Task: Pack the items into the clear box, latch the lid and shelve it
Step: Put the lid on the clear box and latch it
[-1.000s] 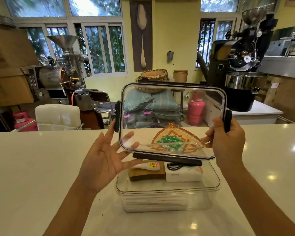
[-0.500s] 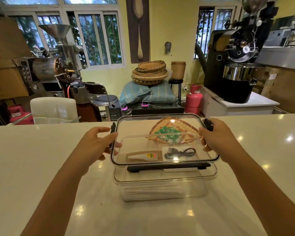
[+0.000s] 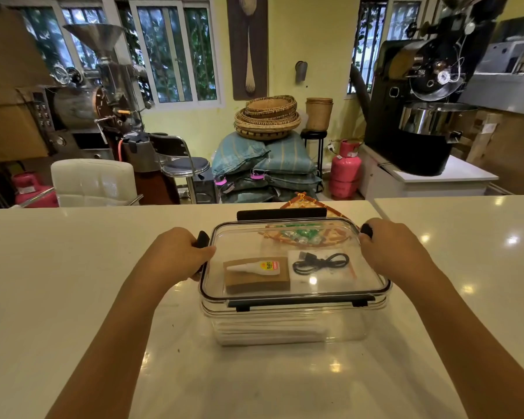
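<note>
The clear box (image 3: 288, 331) stands on the white counter in front of me. Its clear lid (image 3: 251, 237), black-rimmed, lies flat on top of it. My left hand (image 3: 176, 252) grips the lid's left edge at the black side latch (image 3: 202, 238). On the right edge my right hand (image 3: 387, 252) holds the other black side latch (image 3: 366, 229). Through the lid I see a small glue bottle (image 3: 256, 267) on a brown pad (image 3: 256, 281) and a coiled black cable (image 3: 320, 263) on a white box. The front latch (image 3: 300, 301) and the rear latch (image 3: 281, 213) stick out.
A woven tray (image 3: 297, 198) with green items lies just behind the box. The counter (image 3: 73, 267) spreads wide to both sides, with a seam at the right. Beyond its far edge are a white chair (image 3: 93, 181), stacked sacks and coffee roasting machines.
The lid was held upright over the box, then tilted down and lowered onto it. Both hands moved down with it and now clasp its side edges.
</note>
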